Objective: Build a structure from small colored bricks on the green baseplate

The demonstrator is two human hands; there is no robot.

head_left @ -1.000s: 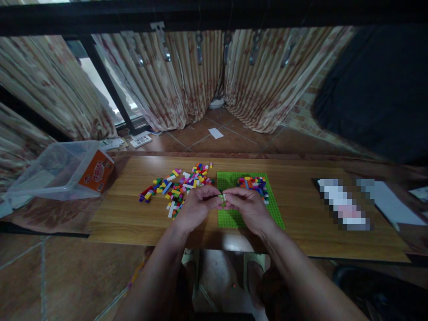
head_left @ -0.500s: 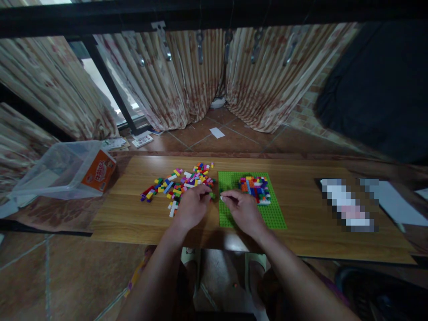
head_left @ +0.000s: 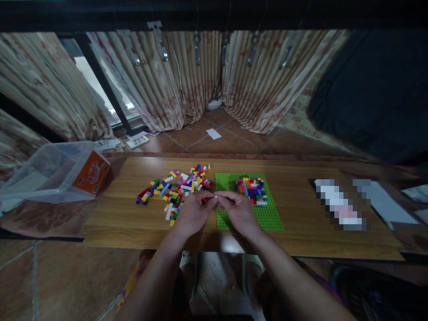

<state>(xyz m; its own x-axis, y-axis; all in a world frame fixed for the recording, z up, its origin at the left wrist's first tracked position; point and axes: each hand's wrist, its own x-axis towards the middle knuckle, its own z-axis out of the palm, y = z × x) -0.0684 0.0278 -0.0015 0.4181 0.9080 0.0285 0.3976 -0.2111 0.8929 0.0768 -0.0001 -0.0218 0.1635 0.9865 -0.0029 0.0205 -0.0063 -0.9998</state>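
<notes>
— Judging progress: a small multicoloured block build (head_left: pixel 253 190) already stands on the green baseplate (head_left: pixel 267 216), just beyond the right hand (head_left: pixel 236 210).

— And what's left?

— Plenty. Loose bricks (head_left: pixel 174 189) lie scattered on the surface (head_left: pixel 127 214) beyond the left hand (head_left: pixel 194 213). Both hands meet, fingertips pinched on a tiny brick (head_left: pixel 216 196).

Clear plastic bin (head_left: pixel 50 171) — striped curtains (head_left: pixel 174 76) behind

Loose bricks (head_left: pixel 174 189) lie left of the baseplate (head_left: pixel 267 216); built bricks (head_left: pixel 252 189) on it.
</notes>
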